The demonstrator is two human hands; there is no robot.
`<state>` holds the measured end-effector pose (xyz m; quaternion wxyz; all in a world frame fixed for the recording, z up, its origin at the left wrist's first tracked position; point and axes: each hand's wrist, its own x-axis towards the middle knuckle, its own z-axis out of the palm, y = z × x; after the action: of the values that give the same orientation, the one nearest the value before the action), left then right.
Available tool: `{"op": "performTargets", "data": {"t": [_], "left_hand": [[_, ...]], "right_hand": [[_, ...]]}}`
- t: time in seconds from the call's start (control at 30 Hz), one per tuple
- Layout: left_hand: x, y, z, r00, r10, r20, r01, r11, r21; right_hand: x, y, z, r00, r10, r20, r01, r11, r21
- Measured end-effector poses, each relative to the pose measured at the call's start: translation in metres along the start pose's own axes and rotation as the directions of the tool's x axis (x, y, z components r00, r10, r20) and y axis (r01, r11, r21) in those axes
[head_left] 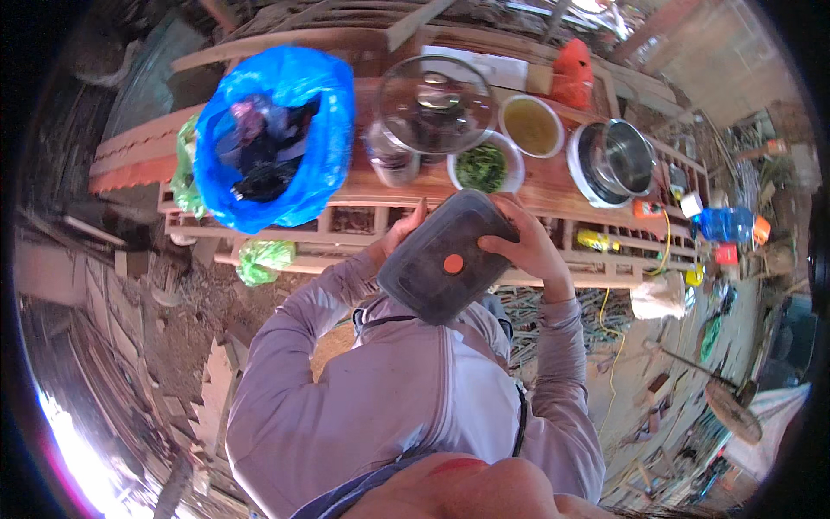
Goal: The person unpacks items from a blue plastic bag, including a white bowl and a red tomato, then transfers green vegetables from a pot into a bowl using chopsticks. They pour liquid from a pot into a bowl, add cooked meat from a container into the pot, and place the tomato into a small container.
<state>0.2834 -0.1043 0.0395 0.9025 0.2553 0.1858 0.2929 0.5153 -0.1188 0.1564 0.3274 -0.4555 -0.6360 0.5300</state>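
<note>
Between my two hands, in front of my chest, is a dark rectangular lidded container [428, 259] with an orange round spot on its lid; it is tilted. My left hand [403, 230] grips its left side, the fingers mostly behind it. My right hand [532, 246] wraps its right edge with the thumb on the lid. Just beyond the container stands a white bowl [517, 169] with chopped greens [481, 166]. Farther back is a bowl [558, 143] of yellowish liquid. A round glass lid [415, 95] with a knob lies left of these bowls, above a blurred greyish jar [396, 164].
A reddish wooden table [363, 186] carries all this. A blue plastic bag [333, 164] full of dark items stands left; a metal pot [629, 160] and an orange-red bag [571, 76] are right. A blue bottle [726, 225] lies farther right. A yellow cord [616, 363] trails across the cluttered ground.
</note>
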Motion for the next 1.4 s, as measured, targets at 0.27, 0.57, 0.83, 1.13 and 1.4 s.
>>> {"op": "performTargets", "data": {"t": [0.27,0.57,0.83,1.13,1.4], "left_hand": [[0.1,-0.093,0.098,0.994,-0.093,-0.059,0.079,0.976,-0.204],[0.128,-0.191,0.149,0.903,-0.353,-0.247,0.224,0.874,-0.43],[0.131,-0.209,0.17,0.931,-0.306,-0.199,0.187,0.868,-0.46],[0.142,-0.205,0.152,0.996,-0.042,-0.078,-0.01,0.823,-0.568],[0.124,-0.159,0.147,0.944,0.129,-0.304,-0.273,0.823,-0.499]], "right_hand": [[-0.086,0.023,-0.101,0.955,-0.098,-0.281,-0.089,0.806,-0.585],[-0.136,0.072,-0.174,0.997,-0.017,-0.079,-0.041,0.735,-0.677],[-0.147,0.062,-0.197,0.997,0.046,0.068,0.008,0.768,-0.64],[-0.172,-0.006,-0.209,0.991,-0.128,-0.038,0.086,0.829,-0.552],[-0.22,-0.017,-0.224,0.906,-0.35,-0.239,0.169,0.815,-0.554]]}}
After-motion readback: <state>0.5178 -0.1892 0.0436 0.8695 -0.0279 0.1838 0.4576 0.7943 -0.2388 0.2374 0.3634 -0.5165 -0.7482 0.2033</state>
